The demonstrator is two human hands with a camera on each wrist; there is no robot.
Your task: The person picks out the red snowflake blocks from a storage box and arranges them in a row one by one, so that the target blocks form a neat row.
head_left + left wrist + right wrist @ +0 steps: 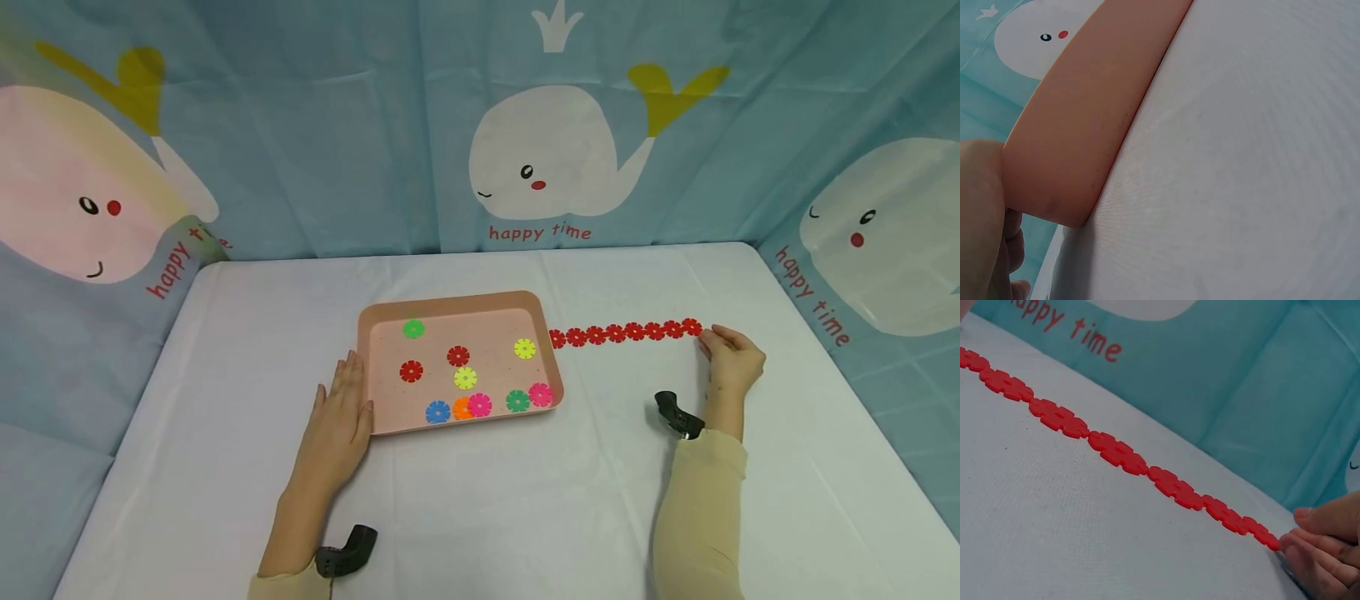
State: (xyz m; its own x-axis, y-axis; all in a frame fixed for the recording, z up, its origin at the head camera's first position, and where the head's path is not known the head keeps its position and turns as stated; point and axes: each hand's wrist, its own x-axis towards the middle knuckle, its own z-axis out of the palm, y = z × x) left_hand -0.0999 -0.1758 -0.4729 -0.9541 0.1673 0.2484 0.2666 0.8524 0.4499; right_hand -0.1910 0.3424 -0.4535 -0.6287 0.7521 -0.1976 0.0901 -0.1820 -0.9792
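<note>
The right hand [733, 358] has its fingers curled in and pinches the right end of the red chain [635, 332] between thumb and fingertips. The left hand [333, 429] lies flat with its fingers straight, resting against the left side of the tray [450, 305] without clasping it. The chain lies on the white cloth [510, 517], running from just beside the tray's right wall to the right hand. Eight red discs can be counted in it from the head; the right wrist view takes in seven, the leftmost cut by the frame. In the tray are ten loose discs: two red [411, 371], two yellow [524, 348], two green [413, 328] of different shades, two pink [541, 394], one blue [438, 412] and one orange [462, 408]. The orange one is partly covered by a pink one, and the darker green one meets the other pink one. The chain's leftmost disc is partly hidden by the tray's rim, so whether it touches the wall cannot be told. The right fingertips hide the very end of the chain. The left wrist view shows the tray's outer wall, cut off at the top, and only part of the hand; the discs inside are out of its sight.
</note>
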